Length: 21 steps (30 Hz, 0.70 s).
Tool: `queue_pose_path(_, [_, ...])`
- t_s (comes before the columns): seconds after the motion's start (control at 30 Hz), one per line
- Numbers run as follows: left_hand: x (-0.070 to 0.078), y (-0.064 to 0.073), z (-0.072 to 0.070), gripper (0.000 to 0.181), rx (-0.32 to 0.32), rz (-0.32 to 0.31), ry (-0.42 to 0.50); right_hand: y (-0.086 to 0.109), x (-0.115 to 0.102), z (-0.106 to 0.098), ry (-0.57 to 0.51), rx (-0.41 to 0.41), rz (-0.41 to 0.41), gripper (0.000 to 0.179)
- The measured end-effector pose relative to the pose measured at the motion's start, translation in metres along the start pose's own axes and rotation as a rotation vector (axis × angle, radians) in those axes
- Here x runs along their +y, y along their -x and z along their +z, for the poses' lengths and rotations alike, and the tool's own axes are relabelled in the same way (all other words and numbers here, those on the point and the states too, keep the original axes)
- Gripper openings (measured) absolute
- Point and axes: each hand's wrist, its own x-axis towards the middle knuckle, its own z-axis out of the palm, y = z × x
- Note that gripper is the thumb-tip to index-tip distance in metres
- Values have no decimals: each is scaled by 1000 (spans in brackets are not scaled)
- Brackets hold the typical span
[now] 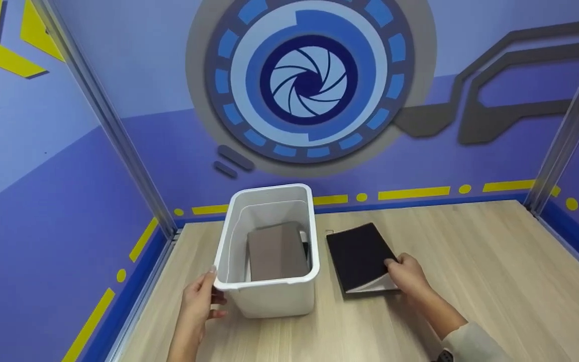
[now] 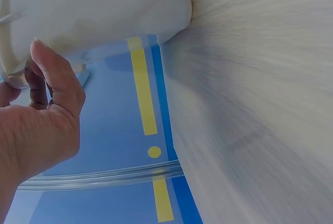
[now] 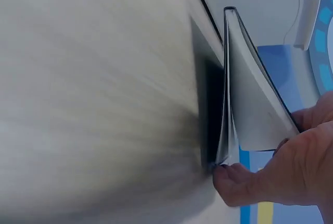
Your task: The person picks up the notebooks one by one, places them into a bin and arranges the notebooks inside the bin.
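A white plastic bin (image 1: 275,301) stands on the table, and a greyish-brown book (image 1: 277,251) lies inside it over other things that are mostly hidden. At the bin's near left corner, my left hand (image 1: 198,301) holds the rim, its fingers bent beneath the lip; the left wrist view shows this hand (image 2: 47,114) against the bin's outer wall (image 2: 114,10). To the right of the bin is a black notebook (image 1: 362,256). My right hand (image 1: 410,274) grips its near right corner, thumb on the cover. In the right wrist view the notebook's pages (image 3: 255,104) gape apart at that end.
The light wooden table (image 1: 495,281) meets a blue and purple printed back wall (image 1: 169,151). A metal corner post (image 1: 113,120) rises at the left, and another post (image 1: 566,120) at the right. Side panels close off both sides.
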Motion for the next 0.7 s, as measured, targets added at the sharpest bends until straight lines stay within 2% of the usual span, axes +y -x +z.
queue_pose_path(0.23, [-1, 3, 0, 50, -3, 8, 1, 0, 0, -7, -3, 41, -2, 26])
queue_pose_path(0.37, [-1, 2, -1, 52, -6, 10, 7, -2, 0, -8, -153, 32, 1, 24])
queue_pose_path(0.53, [-2, 1, -2, 50, -14, 4, 15, -4, 6, -11, -326, 99, 22, 20])
queue_pose_path(0.63, [-2, 0, -2, 50, -17, -1, 16, -3, 12, -14, -443, 137, 74, 21])
queue_pose_path(0.7, [-3, -1, -2, 50, -18, -2, 14, -3, 15, -15, -537, 165, 126, 31])
